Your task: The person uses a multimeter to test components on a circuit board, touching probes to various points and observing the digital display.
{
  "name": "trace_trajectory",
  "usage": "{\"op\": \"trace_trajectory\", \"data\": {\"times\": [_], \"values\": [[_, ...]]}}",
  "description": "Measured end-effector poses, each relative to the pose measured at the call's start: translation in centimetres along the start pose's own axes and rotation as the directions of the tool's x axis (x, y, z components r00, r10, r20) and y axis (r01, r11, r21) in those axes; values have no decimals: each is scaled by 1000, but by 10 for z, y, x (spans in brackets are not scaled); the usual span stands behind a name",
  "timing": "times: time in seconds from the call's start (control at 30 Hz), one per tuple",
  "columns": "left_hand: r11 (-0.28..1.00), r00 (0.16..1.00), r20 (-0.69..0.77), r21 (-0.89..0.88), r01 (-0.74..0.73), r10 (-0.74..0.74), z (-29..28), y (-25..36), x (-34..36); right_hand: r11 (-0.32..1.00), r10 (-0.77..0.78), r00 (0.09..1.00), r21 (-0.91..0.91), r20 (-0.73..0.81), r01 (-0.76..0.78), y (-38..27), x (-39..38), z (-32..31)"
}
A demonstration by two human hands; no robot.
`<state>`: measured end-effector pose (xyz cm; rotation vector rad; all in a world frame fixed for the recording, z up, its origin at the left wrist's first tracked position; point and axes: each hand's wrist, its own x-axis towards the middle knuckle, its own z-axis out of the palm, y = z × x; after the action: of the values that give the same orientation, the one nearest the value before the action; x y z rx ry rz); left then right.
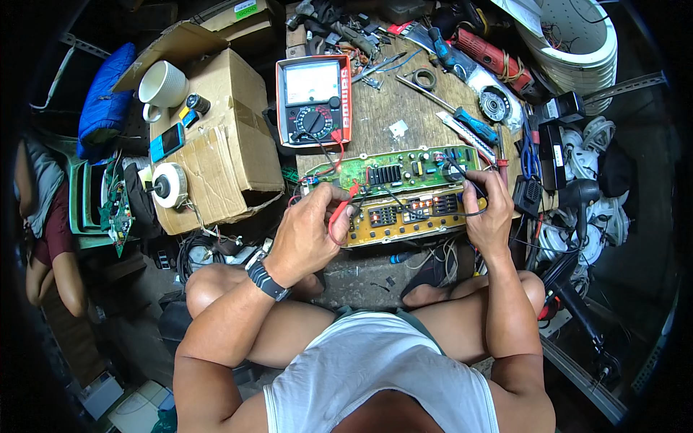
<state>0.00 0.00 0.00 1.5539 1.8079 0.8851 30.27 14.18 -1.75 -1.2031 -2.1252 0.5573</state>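
Two circuit boards lie at the near edge of the wooden bench: a green board behind and a brown board in front. My left hand is closed on a red test probe over the left part of the boards. In my right hand is a black test probe, pinched near the green board's right end. Whether either tip touches metal is too small to tell. Behind the boards stands an analog multimeter in an orange-red box, with red and black leads plugged in.
At left, a cardboard box carries a white mug, a blue phone and a small motor. Screwdrivers, a tape roll and a red angle grinder lie at the back right. Another person's legs show far left.
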Motion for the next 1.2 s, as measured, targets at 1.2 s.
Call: {"op": "trace_trajectory", "data": {"times": [1.2], "values": [[1000,1000,18,-25,-7,7,2,5,0,1000,5,1000,-10,-3,-5,0,0,0]]}}
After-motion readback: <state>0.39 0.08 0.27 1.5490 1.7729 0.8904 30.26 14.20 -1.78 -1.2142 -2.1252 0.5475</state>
